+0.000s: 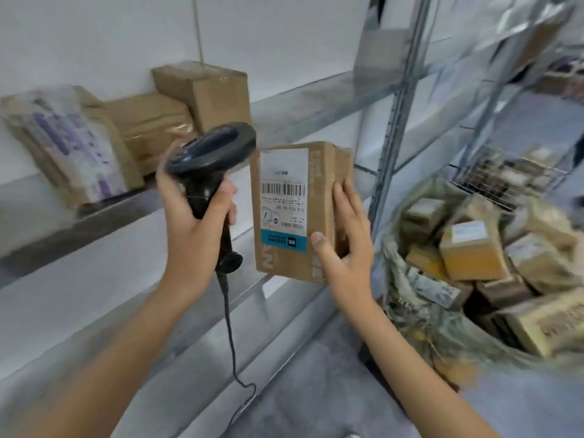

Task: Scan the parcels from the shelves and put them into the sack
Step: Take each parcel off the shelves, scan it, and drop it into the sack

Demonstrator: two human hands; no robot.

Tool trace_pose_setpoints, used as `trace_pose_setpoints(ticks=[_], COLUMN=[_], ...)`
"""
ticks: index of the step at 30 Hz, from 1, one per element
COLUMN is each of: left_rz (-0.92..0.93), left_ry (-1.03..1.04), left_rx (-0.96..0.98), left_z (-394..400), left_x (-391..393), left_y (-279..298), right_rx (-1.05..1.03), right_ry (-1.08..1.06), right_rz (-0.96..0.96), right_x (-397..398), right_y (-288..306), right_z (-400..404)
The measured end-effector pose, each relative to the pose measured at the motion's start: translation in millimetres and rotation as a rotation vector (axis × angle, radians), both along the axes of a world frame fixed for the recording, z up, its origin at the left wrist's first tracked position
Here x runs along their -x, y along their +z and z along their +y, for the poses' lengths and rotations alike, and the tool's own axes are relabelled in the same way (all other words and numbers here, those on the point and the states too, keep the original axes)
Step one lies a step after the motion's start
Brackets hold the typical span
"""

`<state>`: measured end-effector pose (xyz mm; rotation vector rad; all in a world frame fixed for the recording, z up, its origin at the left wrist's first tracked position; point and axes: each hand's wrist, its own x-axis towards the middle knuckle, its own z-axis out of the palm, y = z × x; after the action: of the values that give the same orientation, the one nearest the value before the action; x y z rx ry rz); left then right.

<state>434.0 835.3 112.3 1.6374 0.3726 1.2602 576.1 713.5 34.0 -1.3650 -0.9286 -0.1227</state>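
Observation:
My left hand (192, 229) grips the handle of a black barcode scanner (211, 153), its head turned toward a brown cardboard parcel (294, 210). My right hand (344, 245) holds that parcel upright by its right side, thumb on the front. The white label with a barcode faces me. To the right stands the open sack (410, 298), filled with several boxed parcels (471, 251). More parcels lie on the shelf (316, 102) at the left: a bag with purple print (72, 143) and brown boxes (205, 90).
The scanner's cable (230, 336) hangs down between my arms. A metal shelf upright (395, 121) stands between the held parcel and the sack. A wire basket (505, 178) sits behind the sack. Lower shelf boards run below my hands.

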Motion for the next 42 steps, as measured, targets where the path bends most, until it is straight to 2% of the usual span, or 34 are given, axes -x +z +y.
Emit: trace_pose_setpoints(ticks=[6, 12, 16, 26, 33, 36, 39, 42], left_rz=[0.148, 0.248, 0.301, 0.323, 0.305, 0.263, 0.234, 0.265], left_ry=[-0.238, -0.412, -0.493, -0.502, -0.376, -0.281, -0.169, -0.076], left_rx=[0.101, 0.180, 0.202, 0.234, 0.285, 0.294, 0.294, 0.311], left_z=[-36, -76, -94, -101, -66, -48, -32, -20], left_x=[-123, -212, -252, -306, -315, -309, -300, -286], left_y=[-41, -88, -113, -135, -137, -132, -129, -133], right_rx=[0.098, 0.211, 0.188, 0.161, 0.144, 0.240, 0.463, 0.869], right_ry=[-0.292, -0.496, -0.553, -0.605, -0.460, -0.434, -0.405, -0.432], right_rz=[0.176, 0.361, 0.474, 0.525, 0.446, 0.430, 0.456, 0.430], right_x=[-90, -156, -186, -239, -276, -300, -326, -346], right_y=[-40, -86, -101, -107, -76, -61, -63, -83], right_z=[-68, -138, -173, -214, -161, -108, -52, -9])
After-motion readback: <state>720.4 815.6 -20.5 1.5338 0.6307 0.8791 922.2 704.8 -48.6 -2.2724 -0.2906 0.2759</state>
